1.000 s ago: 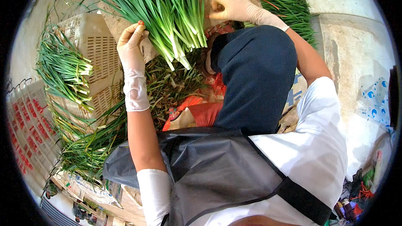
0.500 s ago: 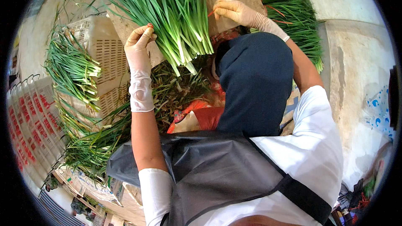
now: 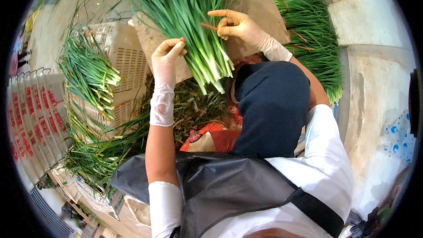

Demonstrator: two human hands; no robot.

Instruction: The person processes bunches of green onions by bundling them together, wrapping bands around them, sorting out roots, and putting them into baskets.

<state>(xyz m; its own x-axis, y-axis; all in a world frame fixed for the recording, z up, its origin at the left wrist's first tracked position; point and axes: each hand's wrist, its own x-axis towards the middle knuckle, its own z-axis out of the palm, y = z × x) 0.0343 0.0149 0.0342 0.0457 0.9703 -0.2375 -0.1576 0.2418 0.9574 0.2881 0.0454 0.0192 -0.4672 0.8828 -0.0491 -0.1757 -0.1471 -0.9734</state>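
A loose bunch of garlic chives [image 3: 194,26], green leaves away from me and pale stems nearer, lies on a brown board [image 3: 253,0]. My left hand [image 3: 169,53], in a pale thin glove, is closed in a pinch at the bunch's left side, a red end showing at its fingertips. On the opposite side my gloved right hand [image 3: 235,24] pinches a red tie strip [image 3: 209,26], which reaches over the stems. Its index finger points out toward the leaves. The stretch between the two hands is hidden, so I cannot tell whether it is one strip.
Tied chive bunches [image 3: 308,39] are lined up right of the board. More chives [image 3: 88,70] rest on a cream plastic crate [image 3: 128,53] at left, with loose leaves [image 3: 105,154] below. Trimmings [image 3: 198,105] lie beneath the board, beside my dark-trousered knee [image 3: 273,101].
My right hand has come left, bringing the red strip over the stems. My left hand now sits closer against the bunch. The whole view has shifted slightly.
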